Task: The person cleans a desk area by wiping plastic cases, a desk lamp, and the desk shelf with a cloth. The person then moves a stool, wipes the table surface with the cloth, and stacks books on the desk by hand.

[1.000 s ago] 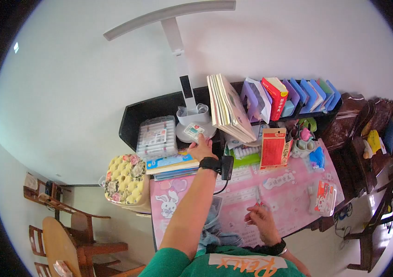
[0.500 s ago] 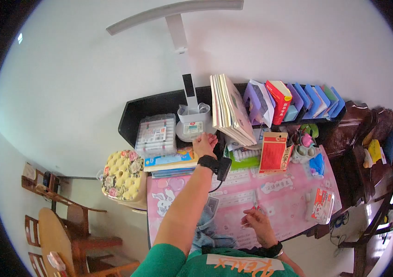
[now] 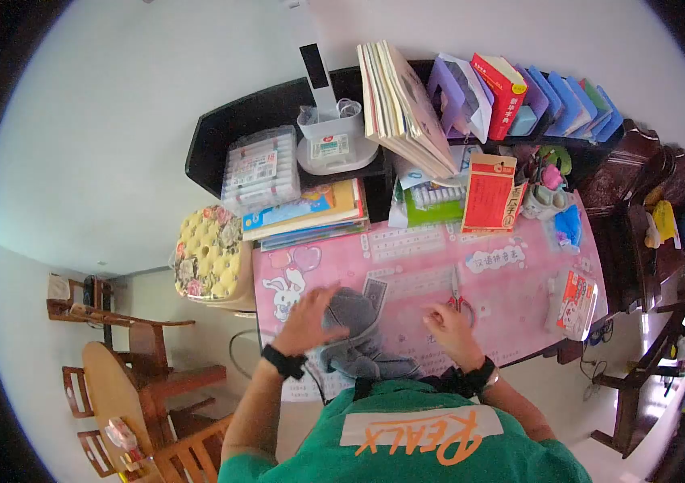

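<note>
A bundle of grey soft cloth [image 3: 356,315] lies at the desk's near edge against my body; its exact kind is unclear. My left hand [image 3: 310,320] is at its left side, fingers spread, with the fingertips beside or just over the cloth. To the right, my right hand [image 3: 453,334] hovers over the pink mat with loosely bent fingers and nothing visible in them. Just beyond it lies a pair of scissors [image 3: 461,303] with red handles, blades pointing away. A dark patterned card [image 3: 374,288] lies partly behind the cloth.
A pink printed desk mat [image 3: 415,274] covers the desktop. Along the back stand a marker case [image 3: 262,171], a lamp base [image 3: 334,153], leaning books [image 3: 403,113] and a red packet [image 3: 489,193]. A clear box [image 3: 576,306] sits right, a yellow padded stool [image 3: 212,256] left.
My left hand has come back from the lamp base to the grey cloth. My right hand has shifted slightly, near the scissors. The view has tilted down.
</note>
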`<state>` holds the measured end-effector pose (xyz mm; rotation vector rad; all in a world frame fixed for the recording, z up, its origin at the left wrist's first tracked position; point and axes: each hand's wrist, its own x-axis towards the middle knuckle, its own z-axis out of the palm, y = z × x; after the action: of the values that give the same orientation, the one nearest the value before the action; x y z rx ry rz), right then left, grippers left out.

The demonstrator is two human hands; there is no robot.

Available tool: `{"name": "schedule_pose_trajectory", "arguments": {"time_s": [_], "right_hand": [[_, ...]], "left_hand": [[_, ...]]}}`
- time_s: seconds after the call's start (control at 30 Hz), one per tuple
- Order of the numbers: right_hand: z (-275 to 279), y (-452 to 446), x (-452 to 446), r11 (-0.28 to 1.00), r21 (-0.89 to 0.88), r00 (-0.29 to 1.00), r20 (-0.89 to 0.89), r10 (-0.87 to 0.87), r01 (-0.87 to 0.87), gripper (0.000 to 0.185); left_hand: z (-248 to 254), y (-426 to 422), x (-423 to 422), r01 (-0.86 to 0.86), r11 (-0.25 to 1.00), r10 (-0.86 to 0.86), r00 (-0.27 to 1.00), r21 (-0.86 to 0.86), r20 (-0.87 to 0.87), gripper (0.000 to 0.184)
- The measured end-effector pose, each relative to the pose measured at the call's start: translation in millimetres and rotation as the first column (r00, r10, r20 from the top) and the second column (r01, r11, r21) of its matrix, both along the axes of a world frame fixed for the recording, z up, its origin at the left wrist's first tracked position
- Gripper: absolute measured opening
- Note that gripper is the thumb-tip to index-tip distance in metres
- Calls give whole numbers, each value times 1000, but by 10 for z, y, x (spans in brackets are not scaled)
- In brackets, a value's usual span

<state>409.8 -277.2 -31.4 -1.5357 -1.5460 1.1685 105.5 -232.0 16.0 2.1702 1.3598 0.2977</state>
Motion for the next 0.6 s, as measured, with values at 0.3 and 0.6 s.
{"name": "schedule_pose_trajectory", "arguments": {"time_s": [0.3,0.6], "right_hand": [[-286,355,-791,909,260,916,323,237,-326,33],[-254,519,-955,836,154,707,625,331,-527,42]], "left_hand": [[-657,-754,141,-309,948,312,950,-73,33,88],[-751,-998,-622,-628,744,656,626,-226,422,60]]}}
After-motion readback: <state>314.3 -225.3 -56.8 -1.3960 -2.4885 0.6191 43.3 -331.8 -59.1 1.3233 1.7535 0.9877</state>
